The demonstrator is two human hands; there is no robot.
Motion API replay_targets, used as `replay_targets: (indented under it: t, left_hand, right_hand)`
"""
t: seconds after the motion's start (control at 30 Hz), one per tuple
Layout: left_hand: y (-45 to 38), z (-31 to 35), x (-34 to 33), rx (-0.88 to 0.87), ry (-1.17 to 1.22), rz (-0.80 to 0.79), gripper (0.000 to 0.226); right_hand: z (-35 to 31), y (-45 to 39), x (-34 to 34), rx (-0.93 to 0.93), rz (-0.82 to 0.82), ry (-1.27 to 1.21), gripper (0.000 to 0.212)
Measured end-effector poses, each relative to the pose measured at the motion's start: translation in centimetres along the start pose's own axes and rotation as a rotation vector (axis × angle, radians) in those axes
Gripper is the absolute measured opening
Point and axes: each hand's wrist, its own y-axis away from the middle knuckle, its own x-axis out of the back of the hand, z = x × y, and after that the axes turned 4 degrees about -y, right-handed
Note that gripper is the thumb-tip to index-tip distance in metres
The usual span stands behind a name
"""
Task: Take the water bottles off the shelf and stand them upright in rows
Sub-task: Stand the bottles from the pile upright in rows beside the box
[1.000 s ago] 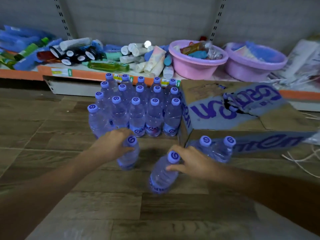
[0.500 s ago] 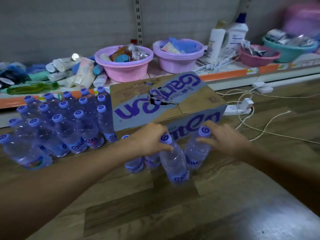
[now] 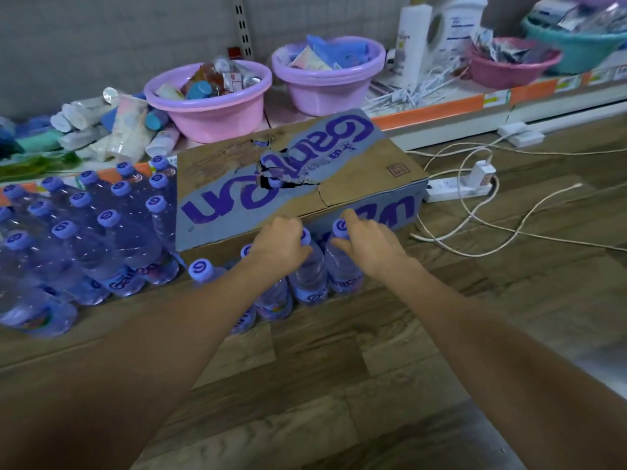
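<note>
Since half a second ago both bottles have been moved back against the cardboard box (image 3: 291,184). Left hand (image 3: 280,245) grips one bottle (image 3: 307,279) by the neck; right hand (image 3: 368,247) clasps its neighbour (image 3: 342,273). Bottle block (image 3: 88,239) stands at 9 o'clock. Wood-plank floor (image 3: 339,385); shelf (image 3: 441,111) with basins (image 3: 210,110) at 12.

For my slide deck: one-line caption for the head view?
Both hands, left and right, grip water bottles upright before a cardboard box.
</note>
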Motion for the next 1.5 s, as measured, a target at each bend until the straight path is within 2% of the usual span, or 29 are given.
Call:
replay_targets:
  t: [0.2, 0.3, 0.43, 0.5, 0.57, 0.63, 0.7, 0.77, 0.9, 1.03, 1.1, 1.2, 1.27, 1.37, 1.4, 1.5]
  left_hand:
    - [-0.5, -0.5, 0.0, 0.016, -0.051, -0.003, 0.035]
    - [-0.4, -1.0, 0.1, 0.005, 0.000, -0.012, 0.031]
    - [-0.1, -1.0, -0.2, 0.004, 0.018, -0.031, 0.028]
    - [0.1, -1.2, 0.0, -0.027, 0.040, -0.085, 0.035]
    - [0.6, -2.0, 1.3, -0.091, 0.079, -0.099, 0.049]
    - [1.5, -3.8, 3.4, -0.154, 0.078, -0.025, 0.052]
    - [2.8, -6.6, 5.7, -0.180, 0.063, 0.057, 0.049]
    - [4.6, -10.4, 7.5, -0.160, 0.081, 0.117, 0.044]
    - [9.5, -20.2, 8.0, 0.042, 0.180, 0.188, 0.034]
    - [15.0, -29.8, 4.3, 0.369, 0.320, 0.219, 0.025]
    - [16.9, -34.0, 2.1, 0.529, 0.359, 0.257, 0.034]
    - [18.2, -38.7, -0.2, 0.719, 0.446, 0.411, 0.057]
    - [17.9, -40.6, -0.8, 0.802, 0.530, 0.517, 0.068]
    - [16.1, -42.7, -1.0, 0.812, 0.687, 0.565, 0.095]
    - [15.3, -43.2, -1.1, 0.796, 0.714, 0.559, 0.097]
    - [13.6, -44.6, -2.0, 0.730, 0.765, 0.571, 0.066]
  right_hand:
    - [0.6, -1.3, 1.0, 0.054, -0.087, -0.056, 0.037]
    - [0.7, -0.6, 0.8, 0.085, -0.126, -0.086, 0.035]
    - [0.6, -0.6, 1.1, 0.037, -0.161, -0.117, 0.032]
    - [0.0, -0.5, 1.4, -0.018, -0.194, -0.089, 0.036]
    - [-1.3, -0.3, 1.7, -0.047, -0.112, 0.056, 0.045]
    - [-3.7, 0.0, 2.5, -0.010, 0.043, 0.130, 0.047]
    - [-7.2, 0.2, 3.4, 0.095, 0.122, 0.033, 0.044]
    - [-11.5, 0.3, 3.8, 0.208, 0.107, -0.097, 0.040]
    - [-19.9, -0.8, 1.5, 0.352, -0.020, -0.295, 0.033]
    - [-26.7, -3.6, -3.2, 0.346, -0.180, -0.461, 0.030]
    - [-29.5, -4.9, -5.9, 0.299, -0.257, -0.513, 0.030]
    - [-33.3, -7.0, -10.2, 0.148, -0.361, -0.603, 0.042]
    - [-35.1, -8.5, -12.9, 0.020, -0.281, -0.696, 0.053]
    - [-36.8, -10.2, -15.6, -0.138, 0.002, -0.774, 0.061]
    - [-37.0, -10.7, -16.0, -0.192, 0.114, -0.773, 0.059]
    - [-36.5, -11.8, -16.3, -0.357, 0.411, -0.756, 0.057]
